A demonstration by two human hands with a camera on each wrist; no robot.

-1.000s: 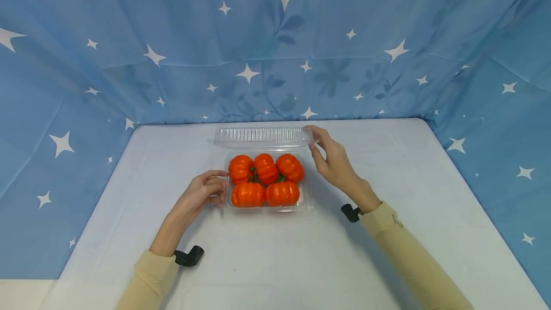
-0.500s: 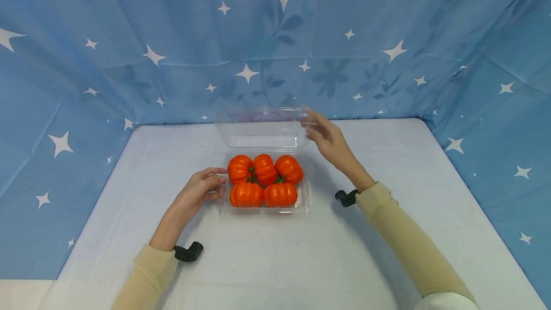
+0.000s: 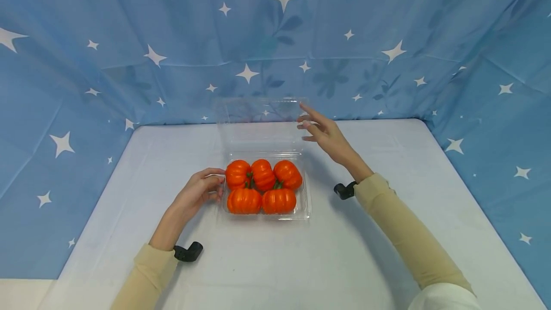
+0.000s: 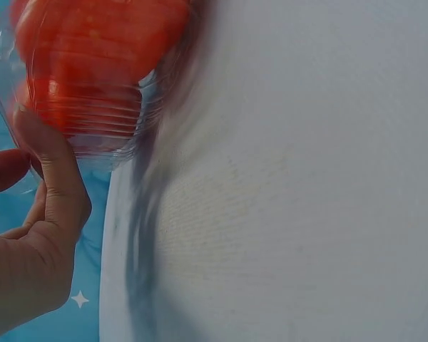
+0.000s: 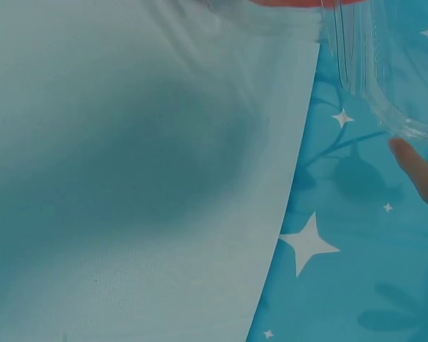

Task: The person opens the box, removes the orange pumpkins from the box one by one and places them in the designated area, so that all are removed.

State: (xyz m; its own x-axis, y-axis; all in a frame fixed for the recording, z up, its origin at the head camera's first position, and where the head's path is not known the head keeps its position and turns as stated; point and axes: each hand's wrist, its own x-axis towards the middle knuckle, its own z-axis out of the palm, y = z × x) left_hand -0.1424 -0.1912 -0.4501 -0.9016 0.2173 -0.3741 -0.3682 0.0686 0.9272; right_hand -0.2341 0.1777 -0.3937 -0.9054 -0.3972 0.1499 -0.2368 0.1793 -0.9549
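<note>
The left hand (image 3: 197, 195) pinches the rim of the clear box (image 3: 303, 204) at nine o'clock; the right hand (image 3: 331, 140), towards two, grips nothing, its fingers loosely spread at the edge of the lid (image 3: 260, 130), which stands raised at twelve. From here, the box lies straight ahead of the person, at twelve o'clock on the desk (image 3: 267, 262). I'd guess it's light, springy, slick and easily dented, best taken by its flat rims. It's see-through with grooved walls, holding five glossy orange-red ribbed vegetables (image 3: 244, 201), three behind two.
</note>
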